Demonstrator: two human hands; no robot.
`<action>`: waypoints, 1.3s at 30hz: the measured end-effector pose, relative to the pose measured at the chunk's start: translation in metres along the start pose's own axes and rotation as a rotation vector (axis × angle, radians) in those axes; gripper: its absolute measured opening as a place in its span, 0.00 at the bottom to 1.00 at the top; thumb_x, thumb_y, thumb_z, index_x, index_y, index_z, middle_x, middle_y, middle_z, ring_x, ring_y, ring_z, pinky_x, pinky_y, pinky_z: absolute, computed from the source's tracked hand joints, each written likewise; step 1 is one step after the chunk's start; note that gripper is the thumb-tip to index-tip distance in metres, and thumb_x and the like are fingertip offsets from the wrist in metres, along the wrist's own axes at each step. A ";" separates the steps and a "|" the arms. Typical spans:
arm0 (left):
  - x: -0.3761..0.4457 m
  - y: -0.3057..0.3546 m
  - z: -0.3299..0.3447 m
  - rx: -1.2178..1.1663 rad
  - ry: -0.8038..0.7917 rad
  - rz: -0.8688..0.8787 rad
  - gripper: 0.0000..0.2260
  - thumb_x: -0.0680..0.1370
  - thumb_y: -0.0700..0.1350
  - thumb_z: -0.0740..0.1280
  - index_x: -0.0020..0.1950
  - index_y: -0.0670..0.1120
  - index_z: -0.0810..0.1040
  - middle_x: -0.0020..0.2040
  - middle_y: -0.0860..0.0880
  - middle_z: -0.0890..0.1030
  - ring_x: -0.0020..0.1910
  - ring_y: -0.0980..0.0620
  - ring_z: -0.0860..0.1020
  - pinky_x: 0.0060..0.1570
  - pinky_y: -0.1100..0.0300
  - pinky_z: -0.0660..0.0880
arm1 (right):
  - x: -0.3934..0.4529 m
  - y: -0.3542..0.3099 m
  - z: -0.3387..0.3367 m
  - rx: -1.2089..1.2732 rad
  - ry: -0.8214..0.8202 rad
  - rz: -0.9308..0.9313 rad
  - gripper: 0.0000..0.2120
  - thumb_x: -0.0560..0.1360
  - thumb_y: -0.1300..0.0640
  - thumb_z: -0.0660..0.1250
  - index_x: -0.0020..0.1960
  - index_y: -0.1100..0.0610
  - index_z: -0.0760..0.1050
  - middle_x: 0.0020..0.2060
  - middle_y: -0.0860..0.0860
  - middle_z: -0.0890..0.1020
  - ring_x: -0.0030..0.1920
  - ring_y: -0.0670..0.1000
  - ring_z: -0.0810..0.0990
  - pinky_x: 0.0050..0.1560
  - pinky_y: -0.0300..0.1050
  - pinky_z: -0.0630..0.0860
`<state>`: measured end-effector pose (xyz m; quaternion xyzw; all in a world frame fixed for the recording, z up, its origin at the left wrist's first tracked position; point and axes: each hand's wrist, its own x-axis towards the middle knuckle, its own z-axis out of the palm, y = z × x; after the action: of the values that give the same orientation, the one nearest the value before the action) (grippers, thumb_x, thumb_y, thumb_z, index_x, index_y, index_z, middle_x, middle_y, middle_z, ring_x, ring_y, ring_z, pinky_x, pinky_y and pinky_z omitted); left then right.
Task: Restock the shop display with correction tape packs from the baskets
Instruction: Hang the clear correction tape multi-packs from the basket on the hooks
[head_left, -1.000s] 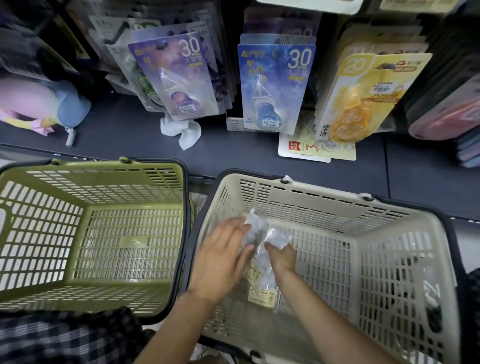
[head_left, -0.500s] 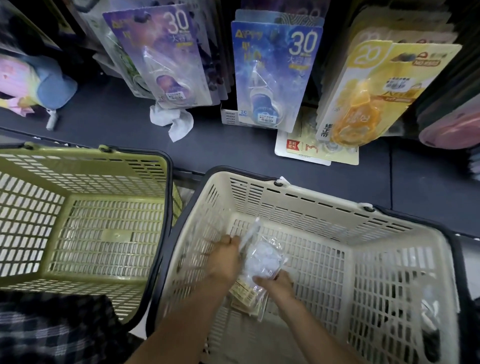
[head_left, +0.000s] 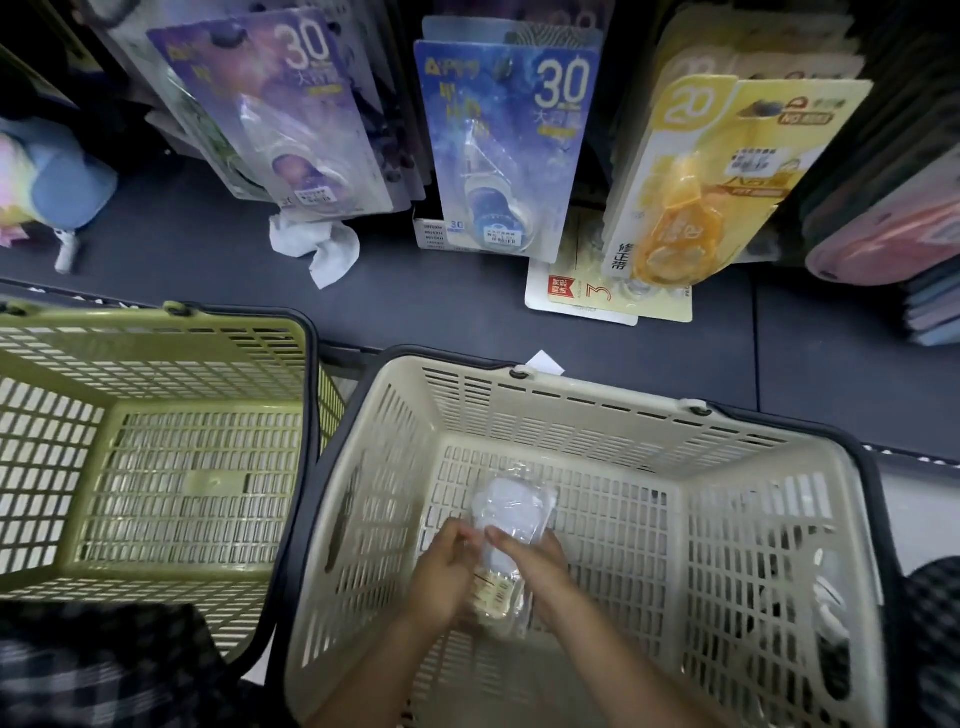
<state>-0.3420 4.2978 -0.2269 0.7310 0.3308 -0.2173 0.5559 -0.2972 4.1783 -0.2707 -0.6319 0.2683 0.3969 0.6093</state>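
Gathering the last clear packs (head_left: 511, 525) from the floor of the beige basket (head_left: 613, 415), I have my left hand (head_left: 447, 577) curled round their near left edge and my right hand (head_left: 540, 566) wrapped over their right side, thumb on top, so both hands grip the same small bundle. It sits low in that basket, toward its near left part, still touching or just above the slatted bottom; I cannot tell which. I judge this to be the pick-up step: the stock is collected but not yet lifted to the display.

The wrappers are thin, glossy film, crinkled and slippery-looking, with a pale lump inside and a yellowish label at the near end. Next I would need a firm squeeze from both sides and a straight lift clear of the basket wall, since loose film could slide apart.

The beige basket itself is stiff plastic lattice with a dark rim. Just left of it stands a green basket (head_left: 156, 332) of the same lattice, nothing visible inside. Beyond the beige basket lies a dark, matte shelf (head_left: 415, 306), a crumpled white tissue (head_left: 317, 249) on it. Farther still hang flat blister cards: purple card (head_left: 280, 114), blue card (head_left: 509, 140) and yellow card (head_left: 727, 171), each with a moulded clear bubble.
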 end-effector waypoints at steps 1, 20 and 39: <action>0.000 0.003 -0.005 -0.095 0.051 -0.036 0.06 0.81 0.39 0.61 0.46 0.47 0.73 0.46 0.47 0.80 0.44 0.48 0.78 0.40 0.61 0.73 | -0.008 -0.007 -0.002 -0.016 -0.022 0.020 0.23 0.66 0.58 0.77 0.60 0.60 0.76 0.47 0.53 0.85 0.47 0.52 0.84 0.46 0.45 0.80; -0.124 0.235 -0.029 -0.709 -0.367 0.393 0.29 0.66 0.50 0.78 0.65 0.47 0.74 0.58 0.43 0.83 0.57 0.42 0.81 0.60 0.40 0.75 | -0.245 -0.250 -0.047 -0.236 0.361 -1.041 0.22 0.64 0.52 0.78 0.53 0.46 0.72 0.49 0.44 0.78 0.45 0.42 0.78 0.45 0.37 0.75; -0.179 0.348 -0.084 -0.617 0.013 0.799 0.30 0.62 0.54 0.78 0.61 0.51 0.74 0.52 0.49 0.85 0.50 0.48 0.84 0.51 0.52 0.80 | -0.318 -0.385 -0.040 0.256 -0.062 -0.920 0.06 0.79 0.57 0.63 0.49 0.60 0.74 0.42 0.56 0.81 0.40 0.51 0.82 0.41 0.46 0.79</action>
<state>-0.2171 4.2781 0.1528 0.6036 0.0773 0.1248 0.7837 -0.1455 4.1370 0.2054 -0.5926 -0.0107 0.0687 0.8025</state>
